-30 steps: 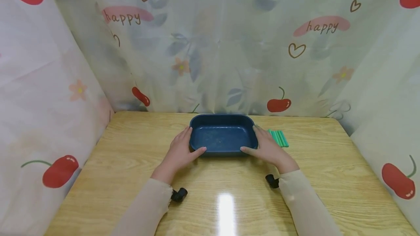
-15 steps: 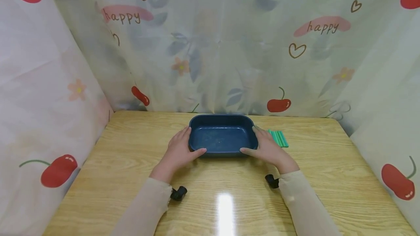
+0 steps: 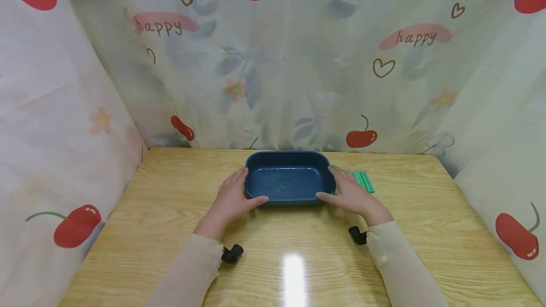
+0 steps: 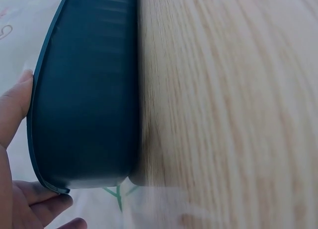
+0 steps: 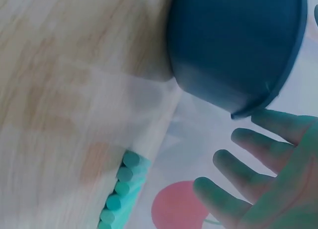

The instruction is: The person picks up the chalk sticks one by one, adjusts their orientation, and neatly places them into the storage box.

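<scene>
A dark blue rectangular tub [image 3: 290, 181] rests upright near the back of the table, with nothing visible inside. My left hand [image 3: 232, 198] holds its left front corner, thumb on the front rim and fingers along the left side. In the left wrist view the thumb and fingertips touch the rim of the tub [image 4: 89, 100]. At the right end, my right hand [image 3: 350, 193] has its thumb by the front rim. The right wrist view shows this hand's fingers [image 5: 268, 164] straight and spread, one fingertip at or very near the tub's rim [image 5: 238, 45].
Several green round sticks [image 3: 363, 181] lie side by side just right of my right hand, partly hidden by it; their ends show in the right wrist view. Printed curtains [image 3: 273, 84] hang behind and beside the wooden table [image 3: 170, 174]. Both wrists carry small black cameras.
My right hand has shifted slightly to the right, its thumb sliding outward at the front rim. The left hand and the tub stay nearly in place; the head view tilts slightly.
</scene>
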Demonstrator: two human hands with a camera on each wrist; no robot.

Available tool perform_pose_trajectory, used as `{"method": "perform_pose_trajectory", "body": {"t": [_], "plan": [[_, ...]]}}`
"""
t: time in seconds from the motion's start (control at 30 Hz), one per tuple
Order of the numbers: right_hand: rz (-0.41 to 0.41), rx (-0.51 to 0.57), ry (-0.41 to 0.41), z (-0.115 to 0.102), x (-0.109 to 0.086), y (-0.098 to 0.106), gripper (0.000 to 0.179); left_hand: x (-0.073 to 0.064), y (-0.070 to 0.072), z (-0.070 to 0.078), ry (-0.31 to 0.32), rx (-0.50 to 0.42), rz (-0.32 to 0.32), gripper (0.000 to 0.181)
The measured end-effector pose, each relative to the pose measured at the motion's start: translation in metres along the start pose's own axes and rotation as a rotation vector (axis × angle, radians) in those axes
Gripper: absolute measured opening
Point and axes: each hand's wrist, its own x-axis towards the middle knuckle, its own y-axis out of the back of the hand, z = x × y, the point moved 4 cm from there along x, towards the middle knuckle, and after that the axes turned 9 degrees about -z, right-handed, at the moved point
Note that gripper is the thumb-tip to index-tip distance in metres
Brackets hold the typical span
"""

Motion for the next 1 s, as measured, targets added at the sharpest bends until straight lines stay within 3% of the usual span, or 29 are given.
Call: {"method": "perform_pose_trajectory", "body": {"t": [0.33, 0.6, 0.8, 1.0], "plan": [[0.042, 0.038, 0.007, 0.011, -0.017, 0.016, 0.095, 0.0, -0.002, -0.002, -0.004, -0.036, 0.003, 0.111], [0.101, 0.064, -0.013, 0.034, -0.026, 0.042, 0.069, 0.001, -0.006, -0.006, -0.001, -0.074, 0.009, 0.111], [0.137, 0.073, -0.048, 0.053, -0.023, 0.069, 0.063, 0.001, -0.006, -0.008, 0.015, -0.1, 0.013, 0.11], [0.132, 0.078, -0.1, 0.073, -0.015, 0.076, 0.067, 0.002, -0.006, -0.006, -0.008, -0.111, 0.011, 0.109]]}}
